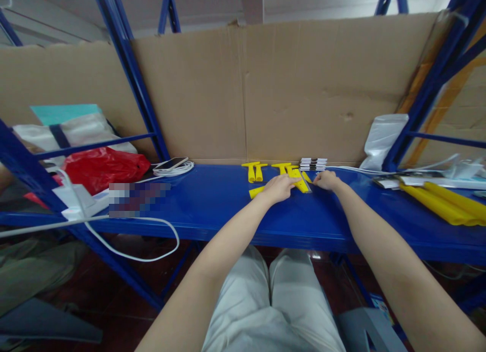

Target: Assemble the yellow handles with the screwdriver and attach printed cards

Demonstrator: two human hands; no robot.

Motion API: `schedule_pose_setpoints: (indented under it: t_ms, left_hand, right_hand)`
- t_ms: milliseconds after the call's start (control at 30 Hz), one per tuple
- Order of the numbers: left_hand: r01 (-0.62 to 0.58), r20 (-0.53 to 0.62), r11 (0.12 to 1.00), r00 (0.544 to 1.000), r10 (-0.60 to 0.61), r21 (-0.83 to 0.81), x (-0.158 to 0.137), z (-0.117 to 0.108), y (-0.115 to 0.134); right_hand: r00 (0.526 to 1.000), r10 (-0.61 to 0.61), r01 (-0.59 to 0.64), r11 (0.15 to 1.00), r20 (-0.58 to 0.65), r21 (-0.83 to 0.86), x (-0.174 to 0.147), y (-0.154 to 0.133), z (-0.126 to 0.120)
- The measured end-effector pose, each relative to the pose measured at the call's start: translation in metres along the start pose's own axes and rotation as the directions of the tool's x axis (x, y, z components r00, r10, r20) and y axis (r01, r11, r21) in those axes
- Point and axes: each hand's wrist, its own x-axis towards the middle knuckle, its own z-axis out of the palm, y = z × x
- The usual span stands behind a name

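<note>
My left hand [280, 189] rests low over the shelf, its fingertips closed on a flat yellow piece [301, 181] with a pale, clear-looking edge. Another yellow piece [256, 192] sticks out to the left from beneath that hand. My right hand [326, 181] is pinched, and a small yellow strip [307, 177] reaches its fingertips. Behind the hands lie yellow T-shaped tools: one pair [254, 171] to the left and further ones [281, 167] partly covered by my left hand. Just behind the right hand is a stack of white-and-black bundles [313, 164].
Cardboard [304, 89] walls the back of the blue shelf [212, 200]. On the left are a red plastic bag [104, 167], a phone [171, 163] on a coiled white cable, and a power strip [99, 201]. Yellow rolled sheets [448, 203] and a clear plastic bag [385, 139] are at right.
</note>
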Motion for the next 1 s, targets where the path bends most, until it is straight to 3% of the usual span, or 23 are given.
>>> schedule_pose_setpoints:
  t_ms: [100, 200, 400, 533, 733, 1000]
  left_hand:
    - [-0.005, 0.018, 1.0, 1.0, 0.005, 0.025, 0.0, 0.001, 0.0]
    - [-0.005, 0.02, 0.999, 1.0, 0.004, 0.037, 0.0, 0.001, -0.001]
    - [-0.017, 0.037, 0.998, 0.999, 0.015, 0.055, 0.001, 0.001, -0.002]
    - [-0.007, 0.042, 0.998, 0.999, 0.005, 0.056, 0.0, -0.001, -0.001]
    - [0.005, 0.017, 1.0, 1.0, -0.005, 0.012, -0.001, -0.002, 0.001]
    - [-0.018, -0.009, 1.0, 1.0, 0.018, 0.008, -0.001, -0.001, 0.0]
  right_hand:
    - [0.995, 0.073, -0.083, 0.983, 0.07, 0.161, -0.007, -0.011, -0.011]
    - [1.0, 0.015, -0.02, 0.911, 0.015, 0.412, -0.011, -0.021, -0.02]
    - [0.993, -0.121, 0.082, 0.704, 0.005, 0.706, -0.018, -0.04, -0.024]
    - [0.988, -0.152, 0.087, 0.658, 0.02, 0.748, -0.023, -0.05, -0.023]
    - [0.997, -0.065, 0.067, 0.636, -0.033, 0.769, -0.019, -0.052, -0.019]
    - [0.985, -0.169, 0.146, 0.706, -0.035, 0.693, -0.025, -0.054, -0.022]
